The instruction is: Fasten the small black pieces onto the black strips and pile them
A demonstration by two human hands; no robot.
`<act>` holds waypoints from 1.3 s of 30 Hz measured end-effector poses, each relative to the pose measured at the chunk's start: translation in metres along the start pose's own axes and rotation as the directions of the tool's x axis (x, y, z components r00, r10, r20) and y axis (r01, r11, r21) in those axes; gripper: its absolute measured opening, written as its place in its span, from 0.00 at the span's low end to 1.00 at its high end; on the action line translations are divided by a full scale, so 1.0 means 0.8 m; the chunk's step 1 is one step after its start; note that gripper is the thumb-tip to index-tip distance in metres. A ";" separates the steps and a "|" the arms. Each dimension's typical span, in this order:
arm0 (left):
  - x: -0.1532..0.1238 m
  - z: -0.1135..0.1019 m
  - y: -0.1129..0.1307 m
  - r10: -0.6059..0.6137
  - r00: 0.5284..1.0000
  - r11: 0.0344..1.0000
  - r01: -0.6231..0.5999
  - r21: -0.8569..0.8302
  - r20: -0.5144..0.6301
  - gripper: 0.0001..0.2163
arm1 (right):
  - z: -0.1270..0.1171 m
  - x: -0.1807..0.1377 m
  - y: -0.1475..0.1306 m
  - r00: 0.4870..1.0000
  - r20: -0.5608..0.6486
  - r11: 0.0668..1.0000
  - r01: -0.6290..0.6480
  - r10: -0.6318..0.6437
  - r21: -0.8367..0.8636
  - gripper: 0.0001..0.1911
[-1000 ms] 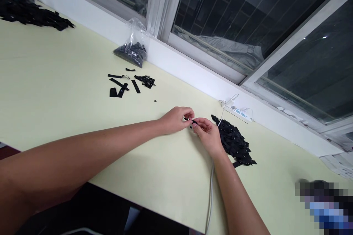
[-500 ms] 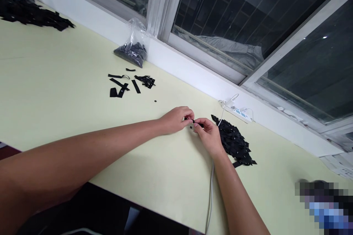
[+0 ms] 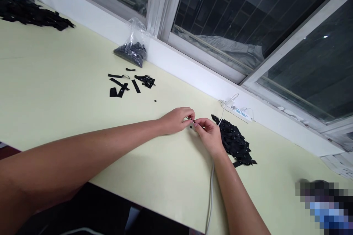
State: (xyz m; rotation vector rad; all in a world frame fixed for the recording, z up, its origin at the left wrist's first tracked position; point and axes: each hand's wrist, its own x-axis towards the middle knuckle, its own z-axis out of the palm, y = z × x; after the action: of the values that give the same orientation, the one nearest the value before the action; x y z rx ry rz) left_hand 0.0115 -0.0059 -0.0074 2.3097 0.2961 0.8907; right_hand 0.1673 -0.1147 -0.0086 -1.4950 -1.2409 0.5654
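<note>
My left hand (image 3: 178, 120) and my right hand (image 3: 209, 134) meet near the middle of the table, fingertips almost touching. Between them is a short black fabric strip (image 3: 191, 119), pinched from both sides and mostly covered by my fingers. Just below the fingertips lies a small dark round piece (image 3: 191, 127). A similar dark disc (image 3: 155, 101) is on the table farther left. Right beside my right hand spreads a heap of black strips (image 3: 234, 141), several with small shiny spots.
Loose black strips (image 3: 121, 86) and a small bunch (image 3: 146, 80) lie left of centre. Behind them stands a clear plastic bag (image 3: 132, 49) with dark contents. A power strip (image 3: 238, 112) sits by the wall; a grey cable (image 3: 211, 194) crosses the table edge. Another strip pile (image 3: 33, 14) is far left.
The black strip has turned between my fingers, so less of it shows, mostly a thin edge. My hands have barely moved.
</note>
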 end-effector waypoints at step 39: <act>0.008 -0.012 0.009 0.452 0.889 0.880 -0.432 0.199 -0.072 0.11 | -0.005 -0.004 0.002 0.989 -0.089 0.993 0.115 -0.116 -0.014 0.10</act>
State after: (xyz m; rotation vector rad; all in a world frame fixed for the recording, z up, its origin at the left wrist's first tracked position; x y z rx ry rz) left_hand 0.0097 -0.0045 0.0056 2.5455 -0.1236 1.2713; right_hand 0.1702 -0.1187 -0.0098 -1.4303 -1.2522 0.4123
